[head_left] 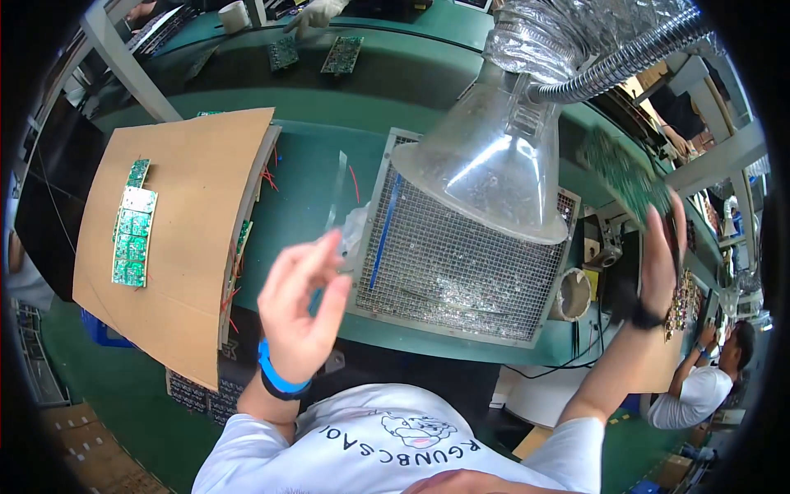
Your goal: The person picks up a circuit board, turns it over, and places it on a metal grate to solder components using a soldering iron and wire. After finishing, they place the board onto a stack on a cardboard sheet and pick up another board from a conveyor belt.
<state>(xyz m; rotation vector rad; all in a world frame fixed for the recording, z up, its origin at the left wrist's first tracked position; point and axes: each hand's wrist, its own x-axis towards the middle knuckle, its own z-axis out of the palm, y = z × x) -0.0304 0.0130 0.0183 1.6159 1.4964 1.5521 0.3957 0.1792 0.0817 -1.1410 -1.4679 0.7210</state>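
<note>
On the right, my right hand [660, 259] is raised and grips a green circuit board [621, 169] that is blurred by motion. A dark band circles that wrist. My left hand [303, 309] hovers over the near left part of the green table [304, 181], its fingers loosely curled, the thumb apart and nothing visible in it. Around the left wrist is a blue strap [278, 372]. Between my hands lies a metal grid tray [444, 272], with a blue strip [385, 239] along its left part. A crumpled clear plastic piece [354, 230] is just beyond the left hand.
A clear fume hood [494, 165] on a foil duct [539, 37] hangs over the tray. At left, a cardboard sheet [189, 239] bears a strip of small green boards [133, 239]. A roll-shaped container [571, 295] stands right of the tray. Across the table, a gloved hand [317, 15] is near boards.
</note>
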